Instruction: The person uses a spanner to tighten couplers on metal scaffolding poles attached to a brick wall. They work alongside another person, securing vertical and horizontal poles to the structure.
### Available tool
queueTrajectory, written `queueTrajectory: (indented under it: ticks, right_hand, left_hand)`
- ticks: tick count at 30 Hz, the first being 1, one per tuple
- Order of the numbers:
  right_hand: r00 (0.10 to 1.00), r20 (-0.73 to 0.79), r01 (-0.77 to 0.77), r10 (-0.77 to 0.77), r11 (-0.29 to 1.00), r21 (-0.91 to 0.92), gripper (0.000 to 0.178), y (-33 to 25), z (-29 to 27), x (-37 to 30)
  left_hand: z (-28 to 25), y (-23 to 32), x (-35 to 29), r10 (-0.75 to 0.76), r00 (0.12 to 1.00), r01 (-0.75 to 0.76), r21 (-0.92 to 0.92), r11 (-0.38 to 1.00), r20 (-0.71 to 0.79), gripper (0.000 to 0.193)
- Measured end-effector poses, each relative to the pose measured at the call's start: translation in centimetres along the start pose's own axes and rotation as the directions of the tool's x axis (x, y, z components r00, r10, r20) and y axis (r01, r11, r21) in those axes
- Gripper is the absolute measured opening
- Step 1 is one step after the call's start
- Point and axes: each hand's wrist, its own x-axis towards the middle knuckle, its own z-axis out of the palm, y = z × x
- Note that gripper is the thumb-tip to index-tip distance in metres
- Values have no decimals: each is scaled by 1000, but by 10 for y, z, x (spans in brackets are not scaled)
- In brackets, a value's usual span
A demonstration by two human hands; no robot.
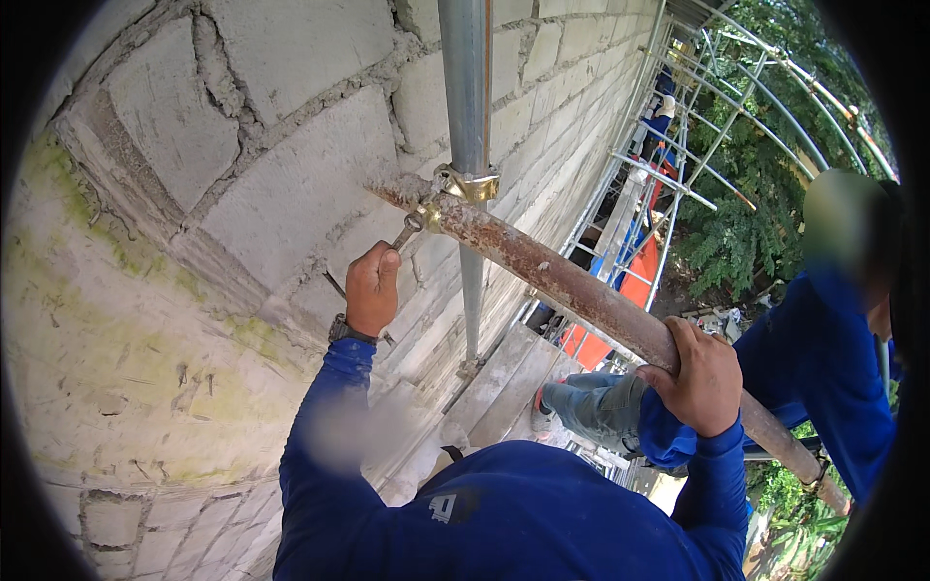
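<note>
My left hand (372, 289) is closed round the handle of a wrench (407, 229), whose ring end sits at a brass-coloured scaffold clamp (465, 184). That clamp joins an upright grey metal pole (467, 87) to a rusty scaffold tube (552, 271) crossing it. Farther along the tube, on the right, my right hand (702, 373) grips it from above with the fingers wrapped over. The tube slants down to the lower right, and its far left end lies close to the block wall (300, 165).
A co-worker in a blue top (814, 339) stands at the right beside the tube. Wooden planks (504, 378) lie below along the wall. More scaffold frames (678, 165), orange sheeting (639, 276) and trees (741, 228) are beyond. A yellowish concrete beam (145, 339) runs at the left.
</note>
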Motion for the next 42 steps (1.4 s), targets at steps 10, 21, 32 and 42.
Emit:
queueTrajectory:
  ticks: [10,21,32,42]
  right_hand:
    - [999,37,-32,33,999,-30,63,-5,-1,5]
    - [998,53,-21,22,999,-36,61,-9,1,6]
    - [1000,10,3,-3,999,-40,62,-4,3,-2]
    - [1000,-7,7,-7,999,-47,61,-5,2,-3]
  left_hand:
    - [-45,-6,72,297,933,-337,204,919,204,38]
    - [30,-24,15,0,1000,0,-227,974,0,58]
    - [56,156,-16,-333,801,306,-818,-487,497,33]
    - [38,-15,-26,-197,980,173,-375,911,-27,54]
